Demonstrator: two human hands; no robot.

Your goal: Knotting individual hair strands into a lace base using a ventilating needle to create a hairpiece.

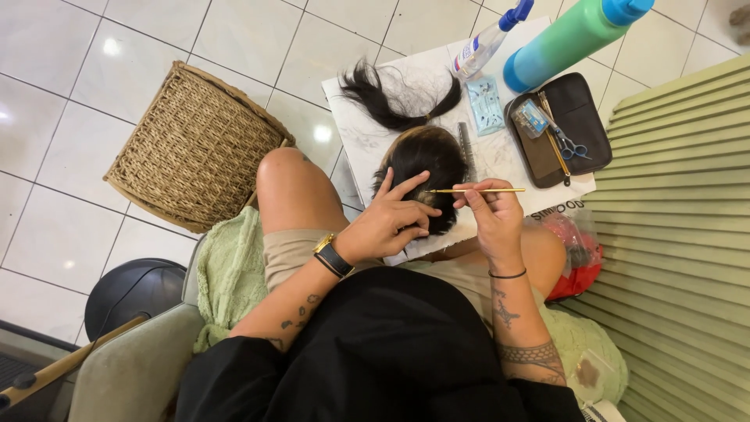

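Dark wig point(426, 168) | left hand point(391, 219) pressing it flat, fingers spread | right hand point(488, 211) pinching thin gold tool point(476, 191) | risk: tool tip could snag hair if wig shifts on bench point(367, 141)

We are wearing a black top with rolled sleeves and beige shorts, a gold watch on a black strap above the left hand point(384, 227), a thin black band above the right hand point(492, 223), and tattoos marking both forearms.
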